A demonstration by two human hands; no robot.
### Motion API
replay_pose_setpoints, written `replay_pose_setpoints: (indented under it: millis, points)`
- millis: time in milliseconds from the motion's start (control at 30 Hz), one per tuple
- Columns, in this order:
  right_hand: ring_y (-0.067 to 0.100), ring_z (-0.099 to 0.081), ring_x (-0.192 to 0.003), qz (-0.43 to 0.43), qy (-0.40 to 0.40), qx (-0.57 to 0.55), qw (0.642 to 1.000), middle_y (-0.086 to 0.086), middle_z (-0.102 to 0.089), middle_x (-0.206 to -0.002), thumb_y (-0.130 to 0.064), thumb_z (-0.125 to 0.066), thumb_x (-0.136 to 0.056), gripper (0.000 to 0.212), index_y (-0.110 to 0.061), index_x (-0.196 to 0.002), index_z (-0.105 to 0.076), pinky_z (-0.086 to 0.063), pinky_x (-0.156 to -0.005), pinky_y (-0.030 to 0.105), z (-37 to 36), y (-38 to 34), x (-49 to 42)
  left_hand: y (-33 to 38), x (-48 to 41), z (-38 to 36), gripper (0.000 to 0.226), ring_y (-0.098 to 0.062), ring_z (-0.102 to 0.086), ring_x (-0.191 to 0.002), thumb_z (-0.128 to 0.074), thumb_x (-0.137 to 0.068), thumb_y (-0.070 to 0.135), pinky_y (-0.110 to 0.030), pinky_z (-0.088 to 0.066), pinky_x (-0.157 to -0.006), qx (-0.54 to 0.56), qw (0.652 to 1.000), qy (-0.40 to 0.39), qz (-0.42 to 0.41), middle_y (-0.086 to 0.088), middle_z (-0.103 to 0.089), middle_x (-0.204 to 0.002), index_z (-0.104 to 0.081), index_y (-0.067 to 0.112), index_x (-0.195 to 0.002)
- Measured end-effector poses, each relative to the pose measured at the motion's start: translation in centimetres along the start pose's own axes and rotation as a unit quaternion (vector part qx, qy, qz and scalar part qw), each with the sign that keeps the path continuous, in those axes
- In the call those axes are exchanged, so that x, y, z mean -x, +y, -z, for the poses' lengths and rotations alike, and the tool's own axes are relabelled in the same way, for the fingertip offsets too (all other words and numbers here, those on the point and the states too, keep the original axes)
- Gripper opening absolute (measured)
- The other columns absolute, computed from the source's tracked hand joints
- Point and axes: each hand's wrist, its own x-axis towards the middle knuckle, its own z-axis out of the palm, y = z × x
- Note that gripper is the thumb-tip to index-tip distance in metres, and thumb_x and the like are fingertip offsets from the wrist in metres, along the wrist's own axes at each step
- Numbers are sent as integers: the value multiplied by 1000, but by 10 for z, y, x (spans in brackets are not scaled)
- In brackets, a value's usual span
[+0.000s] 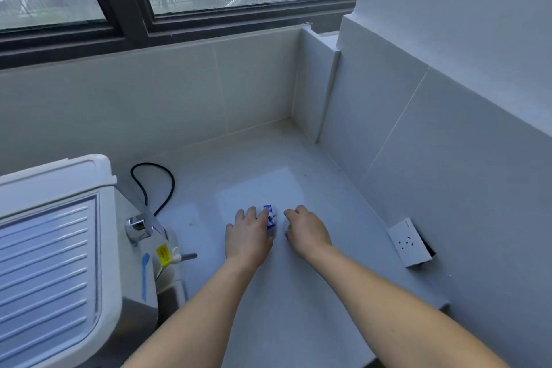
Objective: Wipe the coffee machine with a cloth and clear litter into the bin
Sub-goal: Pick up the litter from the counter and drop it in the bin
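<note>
A small blue and white wrapper lies on the white counter, in the middle of the view. My left hand rests palm down beside it, its fingertips closed on the wrapper's left edge. My right hand lies just right of the wrapper with curled fingers; whether it holds anything is hidden. The coffee machine, white with a ribbed lid and a chrome spout, stands at the left edge. No cloth and no bin are in view.
A black cable loops behind the machine. A yellow tag and a blue strip hang on the machine's side. A white wall socket sits low on the right wall. Tiled walls close the counter at the back and right.
</note>
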Motion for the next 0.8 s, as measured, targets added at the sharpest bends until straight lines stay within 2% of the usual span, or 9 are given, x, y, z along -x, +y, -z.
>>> replay_pose_setpoints:
  millis: [133,300,800]
  points:
    - [36,-54,-105,2,-6,2,1000,14,-54,-115,-5,-45,-92,22,-7,-111,-58,-48,-80,41,-7,2,0,-9,0,-9,23,-25,-46,-114,-49,-94,29,-35,-39,-73,9,1000,-5,1,0,-57,-117,-58,20,-114]
    - [36,-54,-98,-6,-1,-20,1000,15,-54,-109,0,-40,-89,28,-5,-109,-59,-48,-79,42,-11,9,10,-13,8,-17,14,-23,-48,-98,-47,-94,22,-32,-33,-63,36,999,6,3,2,-58,-104,-61,22,-99]
    - [38,-57,-97,-2,43,-26,999,15,-55,-110,-10,-43,-96,22,-5,-110,-60,-50,-80,42,5,47,97,29,80,2,20,-25,-48,-99,-47,-89,11,-32,-37,-62,20,997,71,-2,-1,-57,-105,-62,15,-102]
